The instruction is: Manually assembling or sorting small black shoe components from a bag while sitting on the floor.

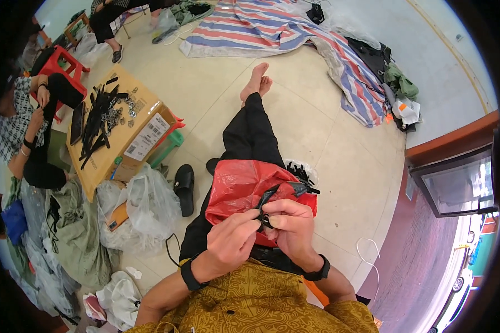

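Note:
My left hand and my right hand meet above my lap, fingertips pinched together on a small black buckle. A short black strap rises from the buckle, away from me. Both hands are closed, and the fingers cover part of the buckle. Beneath them a red plastic sheet is spread over my thighs. Dark strap pieces lie on its right side. Just past that edge, a whitish bag holds several black strips.
To the left, a cardboard box bears black straps and metal buckles; a person sits beside it. Clear plastic bags and a black slipper lie nearer. A striped sheet covers the far floor. A door opening is at right.

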A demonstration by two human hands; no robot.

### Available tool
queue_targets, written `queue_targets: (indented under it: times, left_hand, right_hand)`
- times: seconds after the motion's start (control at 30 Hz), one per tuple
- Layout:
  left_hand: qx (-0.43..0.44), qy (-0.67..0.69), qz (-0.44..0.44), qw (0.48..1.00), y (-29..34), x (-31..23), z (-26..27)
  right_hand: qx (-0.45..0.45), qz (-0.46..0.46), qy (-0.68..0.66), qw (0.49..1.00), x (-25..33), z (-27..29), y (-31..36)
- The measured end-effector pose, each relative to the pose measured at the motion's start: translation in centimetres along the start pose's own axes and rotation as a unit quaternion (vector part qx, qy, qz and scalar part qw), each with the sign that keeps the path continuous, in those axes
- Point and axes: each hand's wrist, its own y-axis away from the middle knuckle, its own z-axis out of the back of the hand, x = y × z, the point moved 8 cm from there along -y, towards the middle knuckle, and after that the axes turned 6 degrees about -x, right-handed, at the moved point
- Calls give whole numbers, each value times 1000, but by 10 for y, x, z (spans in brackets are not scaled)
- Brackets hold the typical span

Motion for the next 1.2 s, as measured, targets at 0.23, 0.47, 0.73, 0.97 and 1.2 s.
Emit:
queue_targets:
  times: [0.23,0.47,0.73,0.97,1.2]
  left_hand:
    - [4,9,4,1000,-3,-4,4]
    - [-8,27,28,999,0,-5,2]
    - [-33,179,291,939,19,28,-4]
    - [-25,205,322,924,25,29,-6]
    - [34,184,279,942,26,21,-5]
  right_hand:
    - [64,5,-17,998,2,-6,4]
    - [49,9,40,998,6,-6,2]
    - [123,-32,11,992,6,-18,-5]
    - [150,-3,43,988,9,-18,-12]
    - [191,-74,38,978,3,-18,-6]
